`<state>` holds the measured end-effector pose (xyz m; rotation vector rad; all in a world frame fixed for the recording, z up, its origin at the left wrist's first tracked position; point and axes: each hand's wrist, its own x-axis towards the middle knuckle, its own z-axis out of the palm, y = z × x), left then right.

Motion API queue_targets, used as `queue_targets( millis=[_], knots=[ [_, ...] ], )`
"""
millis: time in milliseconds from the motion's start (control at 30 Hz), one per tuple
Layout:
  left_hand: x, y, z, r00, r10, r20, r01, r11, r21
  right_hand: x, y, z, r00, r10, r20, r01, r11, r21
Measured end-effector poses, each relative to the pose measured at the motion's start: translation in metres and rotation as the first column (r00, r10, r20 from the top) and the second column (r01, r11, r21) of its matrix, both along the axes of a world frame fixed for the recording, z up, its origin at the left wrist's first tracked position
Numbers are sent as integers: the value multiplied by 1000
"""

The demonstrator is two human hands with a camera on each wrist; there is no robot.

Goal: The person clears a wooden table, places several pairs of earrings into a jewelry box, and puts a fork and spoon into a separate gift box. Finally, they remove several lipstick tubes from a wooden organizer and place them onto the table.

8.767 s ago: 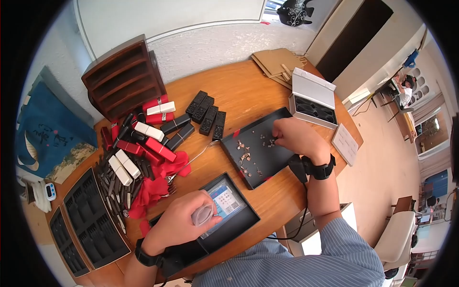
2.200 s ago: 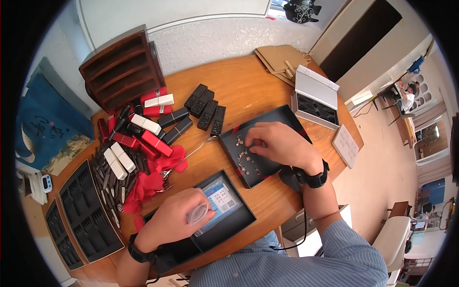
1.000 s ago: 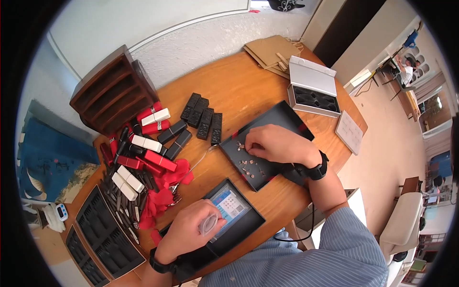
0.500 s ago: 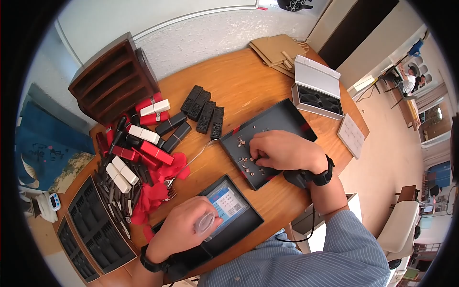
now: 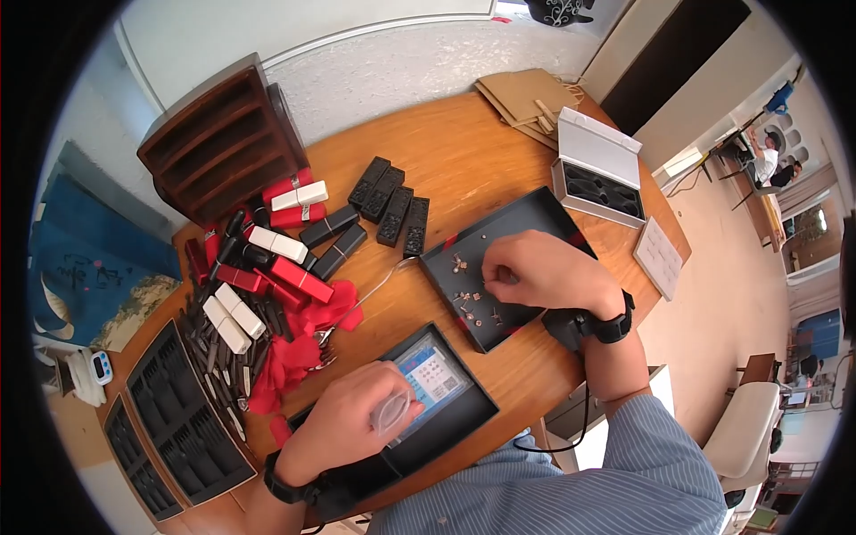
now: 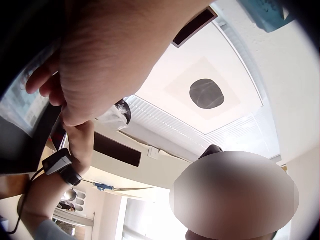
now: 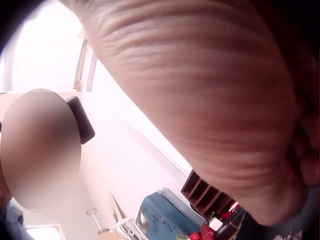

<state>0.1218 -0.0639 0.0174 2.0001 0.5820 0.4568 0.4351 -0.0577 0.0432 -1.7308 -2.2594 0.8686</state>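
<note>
In the head view, my left hand (image 5: 348, 423) grips a small clear plastic bag (image 5: 390, 412) with its mouth open, above the front black tray (image 5: 465, 423). Beside it in that tray lies a clear packet with a blue and white label (image 5: 437, 379). My right hand (image 5: 557, 275) hovers over the far black tray (image 5: 513, 223), fingers curled and thumb near the index fingertip; whether something tiny is between them is hidden. Small metallic pieces (image 5: 470, 299) lie scattered left of it. The left wrist view also shows the bag (image 6: 114, 119) beyond my left hand (image 6: 105, 60).
Red, white and black tubes (image 5: 299, 278) are heaped at left beside a brown shelf (image 5: 223, 134) and red cloth (image 5: 343, 303). Black textured blocks (image 5: 395, 214) stand behind the tray. An open white box (image 5: 597, 165) and a white panel (image 5: 658, 259) are right.
Over several seconds my right hand went from the tray's right part to the scattered pieces at left; in the last half second it drew slightly away from them. My left hand keeps its grip.
</note>
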Motion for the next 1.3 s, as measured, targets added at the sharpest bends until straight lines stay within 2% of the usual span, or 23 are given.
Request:
queue_targets(
  millis=[133,200,333,400,500,533,567,633,667,767,1000,1300],
  knots=[
    [0,0,-1,1000,-1,2,1,1000,2,2,1,0,1000,15,-18,-15,1000,16],
    [1,-1,-2,1000,6,7,-6,1000,10,-1,2,-2,995,18,-103,-8,996,92],
    [0,0,-1,1000,-4,7,3,1000,20,-10,2,-2,991,7,-136,8,994,112],
    [1,0,-1,1000,-2,13,2,1000,25,-15,1,-4,979,19,-204,19,982,185],
    [2,1,3,1000,5,6,-5,1000,11,-32,-7,12,961,-13,-276,66,980,186],
    [1,0,3,1000,1,0,-1,1000,-18,-39,-11,14,958,7,-286,47,982,180],
    [0,0,2,1000,24,-10,-24,999,-23,-46,-16,15,915,78,-397,20,971,236],
    [1,0,0,1000,-3,25,4,999,-33,-62,-27,18,807,231,-544,-31,936,350],
    [1,1,1,1000,11,19,-11,999,-36,-70,-30,19,720,355,-596,-91,900,426],
    [0,2,2,1000,1,19,0,1000,-26,-82,-39,20,671,462,-580,-169,857,487],
    [-2,1,-6,997,-13,77,12,1000,13,-95,-37,0,685,499,-530,-200,829,522],
    [-2,2,-5,998,-8,64,7,1000,17,-96,-36,-1,714,542,-444,-233,781,579]
  ],
)
